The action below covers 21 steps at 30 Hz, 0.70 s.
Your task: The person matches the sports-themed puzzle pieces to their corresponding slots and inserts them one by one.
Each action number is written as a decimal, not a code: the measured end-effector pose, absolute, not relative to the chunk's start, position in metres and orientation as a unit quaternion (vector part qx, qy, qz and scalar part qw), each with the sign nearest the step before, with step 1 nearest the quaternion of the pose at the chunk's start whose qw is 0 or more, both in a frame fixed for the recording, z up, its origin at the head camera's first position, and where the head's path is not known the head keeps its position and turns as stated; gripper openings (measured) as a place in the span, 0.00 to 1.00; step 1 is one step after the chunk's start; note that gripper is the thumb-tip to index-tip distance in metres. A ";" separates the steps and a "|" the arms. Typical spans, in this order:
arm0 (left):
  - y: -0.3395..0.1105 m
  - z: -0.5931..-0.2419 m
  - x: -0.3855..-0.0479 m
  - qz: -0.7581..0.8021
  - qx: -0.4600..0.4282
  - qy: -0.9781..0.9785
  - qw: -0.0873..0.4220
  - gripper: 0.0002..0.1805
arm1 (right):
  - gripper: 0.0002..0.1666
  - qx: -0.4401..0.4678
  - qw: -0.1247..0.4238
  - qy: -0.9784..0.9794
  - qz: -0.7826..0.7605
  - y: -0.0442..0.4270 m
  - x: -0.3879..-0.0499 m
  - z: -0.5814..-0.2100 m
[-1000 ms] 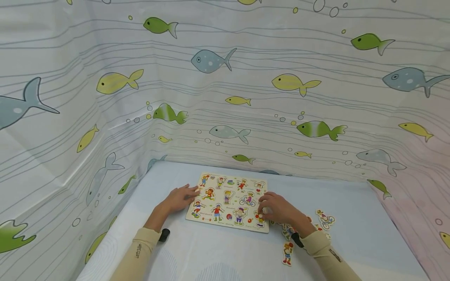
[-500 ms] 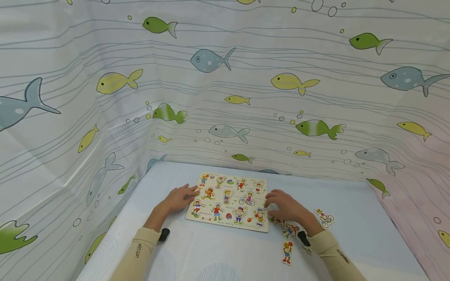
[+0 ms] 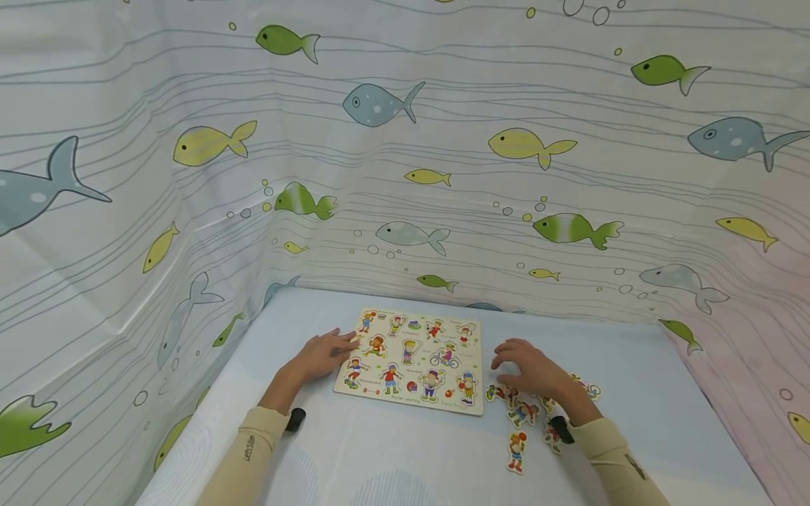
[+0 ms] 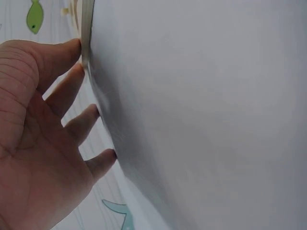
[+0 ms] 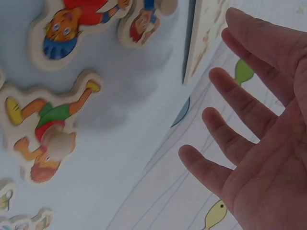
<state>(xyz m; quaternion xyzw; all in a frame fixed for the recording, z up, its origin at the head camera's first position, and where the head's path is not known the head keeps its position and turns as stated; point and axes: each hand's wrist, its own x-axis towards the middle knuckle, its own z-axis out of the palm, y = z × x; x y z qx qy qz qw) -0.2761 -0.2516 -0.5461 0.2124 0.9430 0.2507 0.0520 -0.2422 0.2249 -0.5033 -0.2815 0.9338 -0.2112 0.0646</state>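
Note:
A wooden puzzle board (image 3: 465,365) printed with children playing sports lies flat on the table. My left hand (image 3: 325,355) touches its left edge. In the left wrist view, the thumb and index fingertips meet the board's edge (image 4: 87,31), and the other fingertips rest on the table. My right hand (image 3: 528,369) hovers just right of the board, fingers spread and holding nothing. Below it lie several loose wooden figure pieces, among them one with a ball (image 3: 516,452). The right wrist view shows a knobbed piece in a green shirt (image 5: 55,112) and a blue-capped one (image 5: 62,33).
A pale blue cloth (image 3: 354,457) covers the table. Sheets printed with fish (image 3: 411,235) stand at the back and both sides. A cyclist piece (image 3: 591,390) lies partly behind the right wrist.
My right hand has let go of a piece at the board's lower right corner and moved right, over the loose pieces. The left hand has stayed at the board's left edge.

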 end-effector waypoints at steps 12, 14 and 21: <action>-0.251 -0.545 -0.276 0.249 0.207 0.945 0.052 0.20 | 0.08 -0.258 0.079 0.937 -0.220 0.252 -0.241 -0.508; -0.250 -0.544 -0.275 0.248 0.206 0.945 0.052 0.20 | 0.08 -0.259 0.080 0.937 -0.222 0.256 -0.239 -0.507; -0.248 -0.542 -0.274 0.241 0.204 0.948 0.051 0.20 | 0.09 -0.253 0.083 0.935 -0.233 0.269 -0.234 -0.503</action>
